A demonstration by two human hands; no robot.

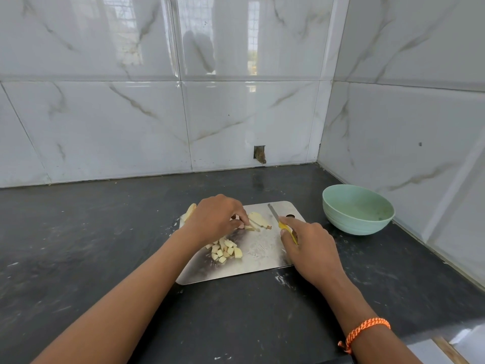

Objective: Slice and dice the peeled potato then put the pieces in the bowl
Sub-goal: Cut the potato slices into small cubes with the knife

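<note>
Strips (253, 226) lie crosswise on board (262, 254) — left hand (214, 219) pinching them.
Right hand (309, 245) grips knife (275, 216) just right of them — blade pointing away.

You see a bright scene with soft daylight, and the shadows are weak. The glossy wall tiles (236, 114) in the upper part of the frame carry window reflections and pale glare stripes. The metal cutting board (262, 256) in the centre shines with a dull, smeared reflection. The dark countertop (78, 245) stays matte. The wide lens bends straight tile lines near the edges. The lower corners look slightly soft.
</note>
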